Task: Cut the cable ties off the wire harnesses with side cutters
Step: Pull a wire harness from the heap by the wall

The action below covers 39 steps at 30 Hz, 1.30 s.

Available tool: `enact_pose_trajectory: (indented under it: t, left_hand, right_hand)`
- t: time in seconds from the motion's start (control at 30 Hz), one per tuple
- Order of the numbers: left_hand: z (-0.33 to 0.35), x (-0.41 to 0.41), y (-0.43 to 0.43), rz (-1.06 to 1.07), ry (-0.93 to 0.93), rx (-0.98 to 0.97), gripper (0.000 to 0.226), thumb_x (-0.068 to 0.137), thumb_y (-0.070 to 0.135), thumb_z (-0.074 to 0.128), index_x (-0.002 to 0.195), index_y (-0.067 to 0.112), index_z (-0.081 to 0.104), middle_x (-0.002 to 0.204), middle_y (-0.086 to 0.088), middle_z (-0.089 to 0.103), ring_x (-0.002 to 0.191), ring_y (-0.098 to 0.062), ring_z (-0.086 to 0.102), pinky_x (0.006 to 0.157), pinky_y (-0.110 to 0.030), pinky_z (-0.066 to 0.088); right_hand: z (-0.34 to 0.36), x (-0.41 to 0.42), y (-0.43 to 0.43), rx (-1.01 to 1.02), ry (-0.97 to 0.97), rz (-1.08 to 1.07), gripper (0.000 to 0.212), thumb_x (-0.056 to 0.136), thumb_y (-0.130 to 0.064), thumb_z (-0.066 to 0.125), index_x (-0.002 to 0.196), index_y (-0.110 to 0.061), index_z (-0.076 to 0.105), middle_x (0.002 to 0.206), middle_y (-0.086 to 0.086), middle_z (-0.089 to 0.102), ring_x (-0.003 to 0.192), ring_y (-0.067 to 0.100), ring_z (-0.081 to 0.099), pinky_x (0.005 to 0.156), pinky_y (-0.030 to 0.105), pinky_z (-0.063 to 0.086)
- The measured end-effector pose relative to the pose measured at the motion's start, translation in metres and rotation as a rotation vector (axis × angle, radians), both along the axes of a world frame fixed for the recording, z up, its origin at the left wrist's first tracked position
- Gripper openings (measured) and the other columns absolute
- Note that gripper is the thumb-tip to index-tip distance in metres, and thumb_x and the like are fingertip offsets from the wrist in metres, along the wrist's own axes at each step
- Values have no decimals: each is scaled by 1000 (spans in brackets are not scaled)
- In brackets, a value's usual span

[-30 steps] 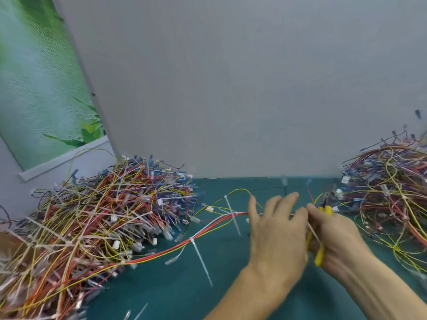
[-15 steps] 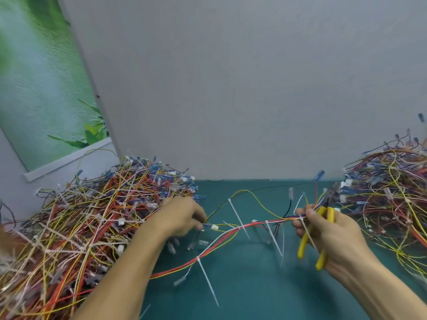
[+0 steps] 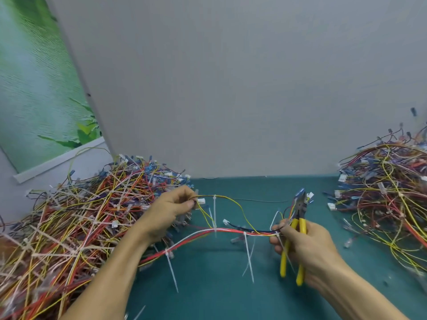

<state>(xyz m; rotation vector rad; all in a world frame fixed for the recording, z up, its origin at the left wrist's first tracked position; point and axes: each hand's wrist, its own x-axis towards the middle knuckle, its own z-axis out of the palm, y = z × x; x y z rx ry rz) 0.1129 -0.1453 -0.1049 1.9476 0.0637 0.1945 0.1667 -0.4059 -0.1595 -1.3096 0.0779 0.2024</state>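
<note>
Your left hand (image 3: 171, 211) pinches the floppy wire harness (image 3: 231, 230), your right hand (image 3: 309, 245) grips the side cutters (image 3: 300, 211); hold near a cable tie (image 3: 215, 211).

Cutters (image 3: 302, 225) I'm holding: dull dark metal head, glossy yellow plastic sleeves on the handles. Harness (image 3: 219, 230) wires have smooth, slightly shiny plastic insulation. Plug (image 3: 201, 200) at my fingertips is white plastic. Cable ties (image 3: 215, 213) are smooth whitish plastic, a bit translucent. Mat (image 3: 208, 285) is matt teal and looks rubbery. Wall panel (image 3: 231, 88) is flat matt grey.
</note>
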Motion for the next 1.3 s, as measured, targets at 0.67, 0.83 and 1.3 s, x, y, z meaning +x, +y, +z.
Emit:
enact_pose_trajectory:
  t: [0.67,0.83,1.3]
  left_hand:
    - [-7,4,-4,27,82,455,52,68,50,78,46,20,42,55,6,36,54,-11,32,58,-30,27]
    - [-9,-3,-8,64,22,591,19,64,44,51,54,29,58,70,6,60,74,-9,53,77,-33,41]
    - [17,-88,-122,-153,64,-52,51,62,66,70,100,33,70,99,3,72,93,-22,69,87,-40,54]
  right_hand:
    - [6,0,-1,109,95,4,17,94,0,55,78,5,58,55,13,65,52,22,68,50,29,58]
    - [8,4,-5,109,123,-20,17,95,0,54,79,5,57,53,13,65,49,21,67,48,29,58]
    - [52,38,-60,429,122,-114,23,102,-10,40,82,-5,50,52,5,64,44,9,63,44,21,54]
